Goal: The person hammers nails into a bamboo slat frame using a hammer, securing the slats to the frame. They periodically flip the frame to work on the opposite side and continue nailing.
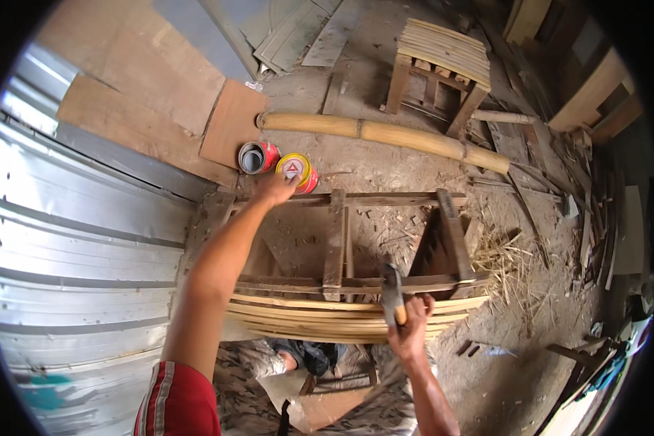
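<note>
Reaching forward, the left hand (272, 190) extends past the far rail of a wooden frame (385, 199) to a yellow-lidded tin (296, 170) lying on the dirt floor (414, 163); the fingers rest against the tin's near side, loosely curled, and whether they grip it cannot be told. Right hand (410, 320): closed in a fist around the handle of a hammer (391, 293), whose dark head points away from the person, over the near edge of the frame. Frame: unfinished stool or bench, rough dark timber, with rails and two cross pieces showing; several pale bamboo slats (327, 316) lie across its near edge, beneath the hammer. Second tin (256, 157): red, open end towards the camera, touching the yellow-lidded one on its left. Thick bamboo pole (385, 134): on the floor just beyond both tins, running left to right. Finished stool (439, 62) with a slatted bamboo seat: beyond the pole, near the far right. Corrugated metal sheet (73, 254): along the left side. Flat boards (142, 94): far left corner. Shavings litter the floor right of the frame.
</note>
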Available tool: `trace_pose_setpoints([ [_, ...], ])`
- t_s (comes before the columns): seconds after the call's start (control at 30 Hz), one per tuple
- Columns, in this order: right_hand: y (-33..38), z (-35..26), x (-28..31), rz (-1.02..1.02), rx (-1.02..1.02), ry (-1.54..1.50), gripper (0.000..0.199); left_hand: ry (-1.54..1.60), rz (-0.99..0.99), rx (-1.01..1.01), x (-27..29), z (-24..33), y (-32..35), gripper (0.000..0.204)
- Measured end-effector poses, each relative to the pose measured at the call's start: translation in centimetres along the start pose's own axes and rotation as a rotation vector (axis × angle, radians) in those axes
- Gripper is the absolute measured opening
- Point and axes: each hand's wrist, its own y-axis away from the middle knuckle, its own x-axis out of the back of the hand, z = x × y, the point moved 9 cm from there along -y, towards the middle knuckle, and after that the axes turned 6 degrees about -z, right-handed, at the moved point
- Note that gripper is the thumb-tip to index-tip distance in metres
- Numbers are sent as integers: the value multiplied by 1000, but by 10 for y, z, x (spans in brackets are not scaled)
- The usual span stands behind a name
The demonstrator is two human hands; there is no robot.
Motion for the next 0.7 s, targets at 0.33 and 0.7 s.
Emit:
trace_pose_setpoints([
  [0.33,-120,-81,-5,-4,-358,56,32,-27,-134,-15,-25,9,9,75],
  [0.7,-167,-93,-64,-323,-805,91,40,435,-288,133,-173,-118,-239,118],
])
